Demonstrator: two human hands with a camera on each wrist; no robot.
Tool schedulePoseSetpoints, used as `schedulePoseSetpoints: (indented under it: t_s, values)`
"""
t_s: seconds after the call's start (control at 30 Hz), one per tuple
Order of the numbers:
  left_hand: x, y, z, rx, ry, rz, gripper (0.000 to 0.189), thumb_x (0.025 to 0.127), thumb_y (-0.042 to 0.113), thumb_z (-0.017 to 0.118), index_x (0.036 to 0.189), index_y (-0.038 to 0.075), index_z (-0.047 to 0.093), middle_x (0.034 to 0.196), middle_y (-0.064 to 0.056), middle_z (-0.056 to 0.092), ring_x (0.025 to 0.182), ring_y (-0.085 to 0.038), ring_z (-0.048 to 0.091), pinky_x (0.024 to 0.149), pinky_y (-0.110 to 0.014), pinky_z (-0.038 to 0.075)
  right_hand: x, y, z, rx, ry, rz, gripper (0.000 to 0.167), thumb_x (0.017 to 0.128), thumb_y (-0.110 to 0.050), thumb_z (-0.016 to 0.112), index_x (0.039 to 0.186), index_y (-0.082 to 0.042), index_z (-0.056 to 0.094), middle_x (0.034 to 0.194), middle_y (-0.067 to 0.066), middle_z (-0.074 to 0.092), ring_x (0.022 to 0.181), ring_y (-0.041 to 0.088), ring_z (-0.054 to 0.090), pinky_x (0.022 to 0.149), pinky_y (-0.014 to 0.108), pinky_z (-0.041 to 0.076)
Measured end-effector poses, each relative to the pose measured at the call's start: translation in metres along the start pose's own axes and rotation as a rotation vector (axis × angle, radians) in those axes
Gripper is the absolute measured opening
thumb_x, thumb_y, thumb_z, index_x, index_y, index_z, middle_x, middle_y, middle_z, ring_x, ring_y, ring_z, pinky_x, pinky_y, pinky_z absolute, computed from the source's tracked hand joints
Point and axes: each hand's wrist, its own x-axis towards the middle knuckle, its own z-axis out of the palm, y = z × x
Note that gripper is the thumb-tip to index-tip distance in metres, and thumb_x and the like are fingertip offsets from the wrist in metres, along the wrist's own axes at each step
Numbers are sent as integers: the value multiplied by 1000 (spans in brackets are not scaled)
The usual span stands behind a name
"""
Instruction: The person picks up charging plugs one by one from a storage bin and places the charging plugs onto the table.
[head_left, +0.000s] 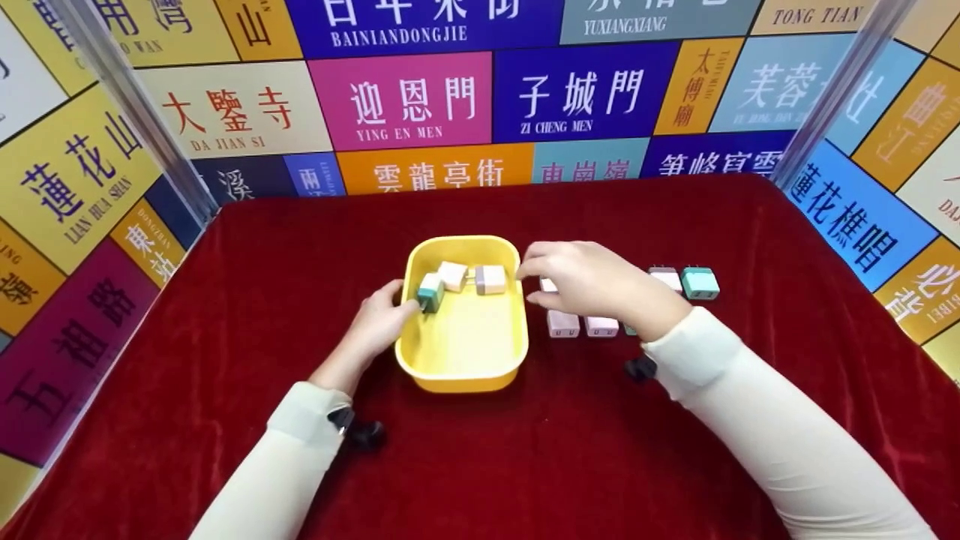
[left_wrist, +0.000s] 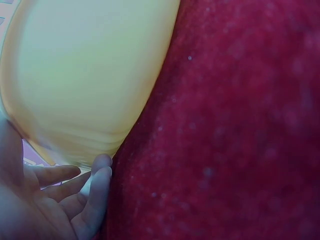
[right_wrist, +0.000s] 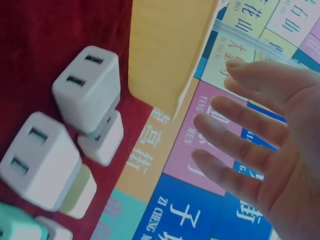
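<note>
A yellow plastic bin (head_left: pixel 459 381) stands on the red cloth, with three USB charger plugs inside near its far end: a green charger (head_left: pixel 430 291), a pale charger (head_left: pixel 452 275) and a white-and-grey charger (head_left: pixel 490 279). My left hand (head_left: pixel 379 319) grips the bin's left wall, thumb over the rim and fingers outside; in the left wrist view those fingers (left_wrist: pixel 95 195) bend along the wall. At the right rim is my right hand (head_left: pixel 574 277), its palm bare and fingers loosely spread in the right wrist view. Beneath it, a pale charger (head_left: pixel 548 285) is partly hidden.
Right of the bin stand more chargers: a mauve charger (head_left: pixel 563 324), a pink charger (head_left: pixel 602 327), a white charger (head_left: pixel 665 279) and a green charger (head_left: pixel 700 283). My right wrist hides part of another green one. Panels with printed place names (head_left: pixel 405 101) border the red-covered table (head_left: pixel 480 465).
</note>
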Motion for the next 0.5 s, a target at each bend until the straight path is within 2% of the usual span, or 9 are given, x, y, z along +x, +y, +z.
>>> schedulePoseSetpoints:
  t_s: [0.2,0.5]
  values:
    - [0,0,0,9,0,-2,55,95,22,56,147,6,60,138,-17,67,118,-30,63,104,-43,50,21,-5,13,4,11,-32,27,95,-16,77,121,-8,79,116,10,71,102,27,68,93,45,59]
    - [1,0,0,8,2,3,55,96,23,56,148,6,59,138,-18,66,118,-30,63,104,-44,50,49,-11,33,56,-21,-74,20,96,-12,76,116,-9,79,111,13,69,98,26,65,91,43,58]
